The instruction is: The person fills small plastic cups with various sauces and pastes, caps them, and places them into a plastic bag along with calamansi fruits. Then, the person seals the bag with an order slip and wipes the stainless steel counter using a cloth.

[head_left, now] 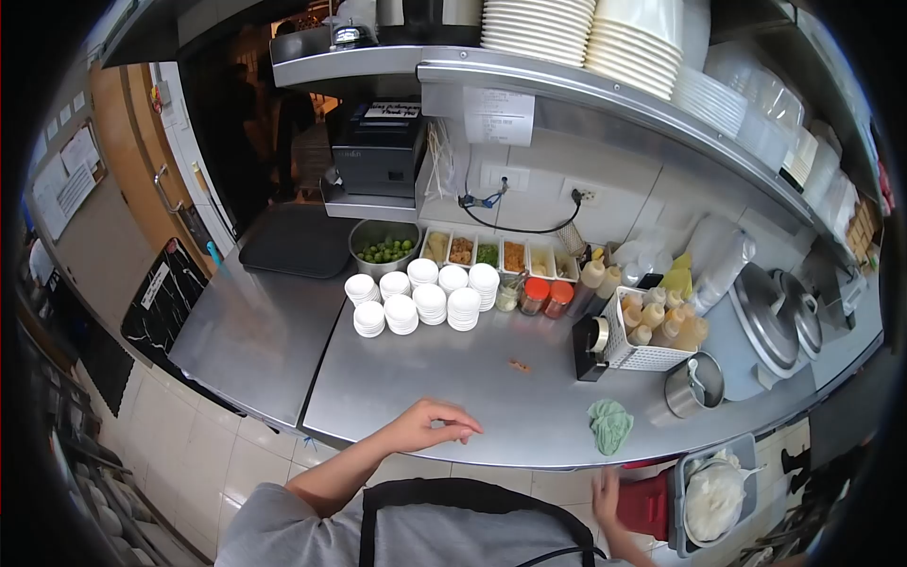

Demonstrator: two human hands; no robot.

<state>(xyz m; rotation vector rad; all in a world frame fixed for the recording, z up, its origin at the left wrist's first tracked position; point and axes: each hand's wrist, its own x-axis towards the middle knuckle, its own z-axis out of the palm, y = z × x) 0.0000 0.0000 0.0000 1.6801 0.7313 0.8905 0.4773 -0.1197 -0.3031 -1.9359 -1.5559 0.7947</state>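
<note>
My left hand (435, 423) hovers over the front edge of the steel counter (406, 378), its fingers loosely stretched to the right with nothing in them. Low at the counter's front edge, my right hand (607, 495) is slightly blurred, fingers pointing up and apparently bare. Just above it on the counter lies a crumpled green cloth (610, 425). A small orange-brown food scrap (519, 365) rests on the steel between the cloth and several stacks of small white cups (430, 304).
Behind the stacks stand a pot of green limes (385, 250), topping trays (487, 253) and red-lidded jars (535, 295). On the right are a white basket of squeeze bottles (652, 355), a metal pot (694, 389) and lids (763, 317). A lined bin (715, 501) stands below.
</note>
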